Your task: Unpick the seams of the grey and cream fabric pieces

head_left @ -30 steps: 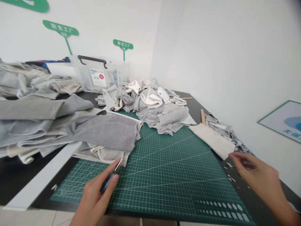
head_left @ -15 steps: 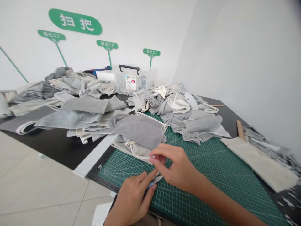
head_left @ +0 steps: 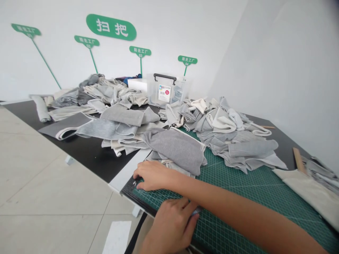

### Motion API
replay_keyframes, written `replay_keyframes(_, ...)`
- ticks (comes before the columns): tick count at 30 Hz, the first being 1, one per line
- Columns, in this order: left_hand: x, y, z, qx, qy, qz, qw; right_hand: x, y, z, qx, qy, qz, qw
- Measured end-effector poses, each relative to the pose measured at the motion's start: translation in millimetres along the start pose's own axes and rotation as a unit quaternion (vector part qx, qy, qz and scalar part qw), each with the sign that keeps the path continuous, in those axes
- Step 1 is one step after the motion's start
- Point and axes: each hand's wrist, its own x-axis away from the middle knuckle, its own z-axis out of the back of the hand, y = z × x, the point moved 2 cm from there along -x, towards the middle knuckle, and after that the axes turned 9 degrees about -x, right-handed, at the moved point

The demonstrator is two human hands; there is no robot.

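Note:
My right hand reaches across to the left edge of the green cutting mat, its fingers bent down over small white scraps. Whether it pinches one is too small to tell. Under my right forearm, my left hand is closed on a small blue-and-metal tool, mostly hidden by fingers and arm. A grey cloth lies on top of other pale cloths just beyond my right hand.
Heaps of grey and cream cloth lie at the back and left. Behind them stands a clear plastic box. At right are a cream cloth and a wooden strip. The black table's left edge drops to the floor.
My right hand has moved left from beside the tool to the mat's edge, its forearm now crossing above my left hand. The view has turned left.

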Motion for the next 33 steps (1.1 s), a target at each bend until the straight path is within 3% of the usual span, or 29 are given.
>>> replay_keyframes(13, 1.1, -2.4, -0.8, 0.008, 0.034, -0.002, 0.999, -13.3, -6.4, -11.0, 0.049, -0.037, 0.032, 0.998)
replay_keyframes(26, 5.6, -4.7, -14.7, -0.013, 0.072, 0.021, 0.997, -0.8, -18.9, -19.5, 0.174, 0.01, 0.11, 0.979)
replay_keyframes(29, 3.4, -2.0, -7.9, -0.009, 0.051, 0.019, 0.998, 3.2, -18.3, 1.1, 0.181, 0.029, 0.109, 0.977)
replay_keyframes(33, 1.7, 1.0, -0.5, -0.031, 0.039, 0.002, 0.999, 32.5, -17.1, 62.7, 0.157, 0.11, 0.07, 0.979)
